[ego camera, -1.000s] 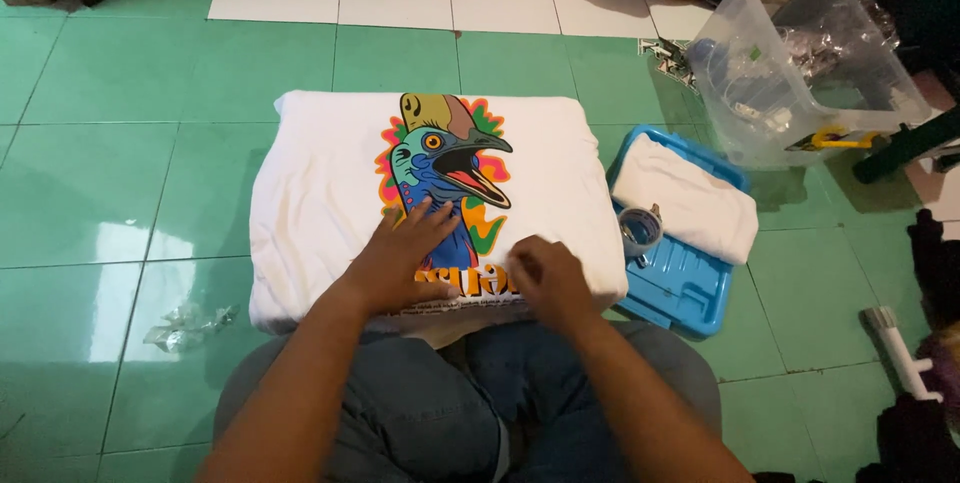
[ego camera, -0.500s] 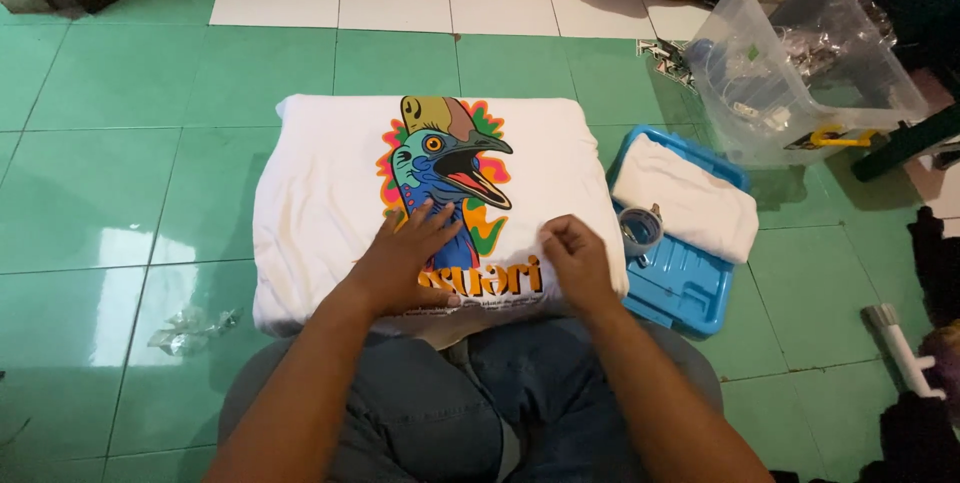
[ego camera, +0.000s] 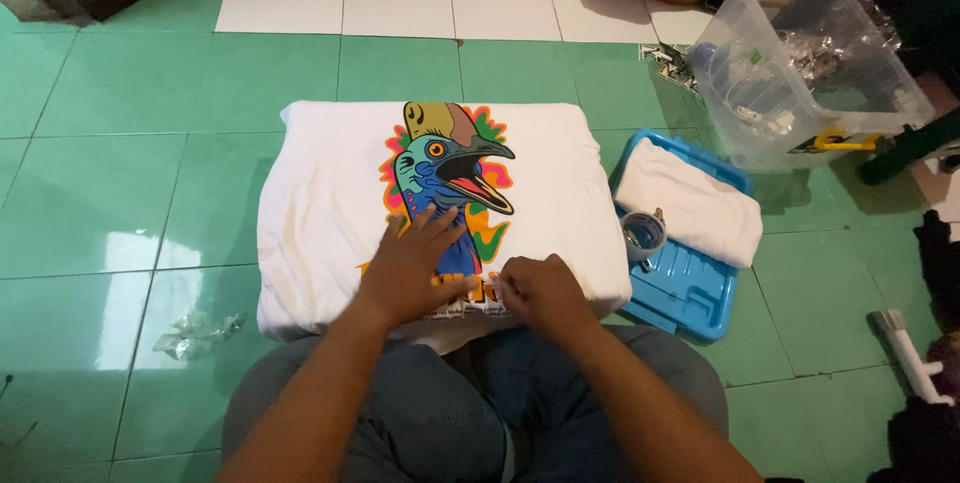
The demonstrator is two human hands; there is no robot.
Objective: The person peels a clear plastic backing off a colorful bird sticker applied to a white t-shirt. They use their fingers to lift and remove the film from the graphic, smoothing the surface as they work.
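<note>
At frame centre, left hand (ego camera: pixel 415 263) presses open-fingered, steadying the folded printed T-shirt (ego camera: pixel 330 203) while right hand (ego camera: pixel 540 288) pinches its print's lower edge.

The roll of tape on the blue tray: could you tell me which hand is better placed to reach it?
Probably the right hand: it lies nearer the roll of tape on the blue tray.

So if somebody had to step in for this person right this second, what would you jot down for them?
Left hand: flat, fingers spread, pressing on the bird print of the white T-shirt.
Right hand: curled at the shirt's near edge, seemingly pinching something at the lettering; unclear what.
The shirt lies folded on the green floor. The blue tray, with a white cloth on it, sits to its right; the clear bin is beyond.
Done: shirt laid flat.
Left: the near-edge work.
</note>
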